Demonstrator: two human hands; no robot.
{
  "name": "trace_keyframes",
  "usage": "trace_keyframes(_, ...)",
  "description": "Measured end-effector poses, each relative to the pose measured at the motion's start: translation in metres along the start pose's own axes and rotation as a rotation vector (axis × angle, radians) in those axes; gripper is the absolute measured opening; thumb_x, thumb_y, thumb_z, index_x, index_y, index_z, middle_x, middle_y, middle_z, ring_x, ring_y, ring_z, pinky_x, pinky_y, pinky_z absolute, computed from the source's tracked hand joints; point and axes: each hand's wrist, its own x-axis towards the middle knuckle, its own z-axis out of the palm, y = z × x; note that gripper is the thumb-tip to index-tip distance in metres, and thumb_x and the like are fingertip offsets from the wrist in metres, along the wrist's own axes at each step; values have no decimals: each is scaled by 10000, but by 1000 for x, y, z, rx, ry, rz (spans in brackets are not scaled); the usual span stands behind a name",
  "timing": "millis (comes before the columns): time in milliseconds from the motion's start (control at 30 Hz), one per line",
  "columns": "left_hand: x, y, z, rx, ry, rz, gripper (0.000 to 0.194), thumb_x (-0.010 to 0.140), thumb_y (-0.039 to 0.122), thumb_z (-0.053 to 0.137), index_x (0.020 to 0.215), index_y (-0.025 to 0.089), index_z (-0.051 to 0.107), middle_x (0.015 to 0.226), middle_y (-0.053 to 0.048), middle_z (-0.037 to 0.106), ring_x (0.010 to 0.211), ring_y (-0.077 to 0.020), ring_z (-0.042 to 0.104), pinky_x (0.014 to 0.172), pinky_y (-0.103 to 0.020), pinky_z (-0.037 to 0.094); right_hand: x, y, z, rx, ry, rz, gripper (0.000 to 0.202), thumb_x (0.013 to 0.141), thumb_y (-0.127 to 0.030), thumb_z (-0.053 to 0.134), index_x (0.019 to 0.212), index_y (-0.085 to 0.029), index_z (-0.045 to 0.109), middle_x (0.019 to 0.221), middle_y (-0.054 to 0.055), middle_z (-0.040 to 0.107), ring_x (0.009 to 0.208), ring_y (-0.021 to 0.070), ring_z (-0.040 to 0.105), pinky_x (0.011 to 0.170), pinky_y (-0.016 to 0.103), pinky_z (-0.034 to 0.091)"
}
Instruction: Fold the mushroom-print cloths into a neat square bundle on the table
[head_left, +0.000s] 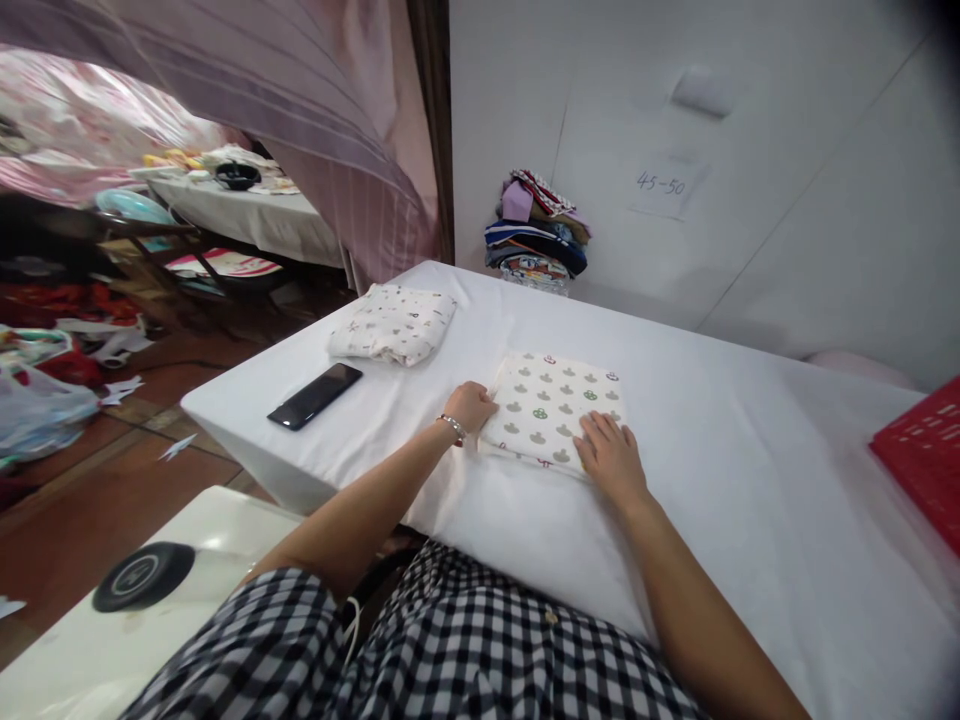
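Note:
A folded white cloth with grey, green and red mushroom prints [551,405] lies flat on the white-covered table [720,500]. At its left edge is my left hand [471,407], a bracelet at the wrist; its fingers are curled together on the cloth's border. My right hand [611,455] rests on the cloth's lower right part, fingers stretched out and flat. Farther left lies another folded white cloth with small prints [395,324], touched by neither hand. In front of it sits a black phone [316,396].
A red basket [922,460] stands at the right edge. Stacked folded fabrics [536,235] rise beyond the table's back edge by the wall. At lower left is a white surface [225,520] bearing a round black object [144,576]. A pink curtain [375,150] hangs at back left.

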Motion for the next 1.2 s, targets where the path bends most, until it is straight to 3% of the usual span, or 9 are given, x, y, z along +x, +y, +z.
trace_keyframes(267, 0, -3, 4, 64, 1, 11, 113, 657, 285, 607, 667, 178, 642, 857, -47, 671, 806, -167, 599, 647, -225, 418, 0, 1, -1, 32, 5, 7, 416, 919, -416, 337, 1247, -232, 515, 1367, 78, 460, 1281, 251, 356, 1029, 488, 252)
trace_keyframes(467, -2, -2, 3, 66, -1, 21, 185, 661, 367, 619, 646, 184, 635, 758, -39, 655, 739, -164, 588, 624, -235, 419, 0, -1, -2, 33, 6, -3, 411, 919, -413, 335, 1242, -236, 518, 1359, 79, 469, 1277, 253, 360, 1021, 490, 261)
trace_keyframes(767, -3, 0, -1, 95, -20, 21, 89, 644, 230, 568, 622, 175, 635, 650, -24, 623, 653, -148, 569, 561, -224, 405, -2, 4, -10, 123, 16, 43, 408, 912, -404, 347, 1231, -224, 527, 1327, 74, 503, 1258, 239, 397, 1032, 477, 261)
trace_keyframes(967, -1, -2, 0, 75, -73, -40, 120, 645, 273, 584, 714, 195, 644, 771, -31, 656, 663, -159, 580, 538, -236, 416, -6, 10, -5, 134, 19, 46, 408, 909, -415, 354, 1181, -195, 565, 1330, 98, 496, 1262, 238, 393, 1007, 445, 307)
trace_keyframes(1200, 12, 11, 2, 0, -57, -81, 289, 695, 463, 584, 768, 189, 641, 856, -64, 660, 721, -185, 604, 507, -234, 433, -6, 9, 1, 83, 21, 32, 398, 915, -395, 339, 1180, -201, 564, 1316, 91, 509, 1261, 256, 390, 999, 482, 308)
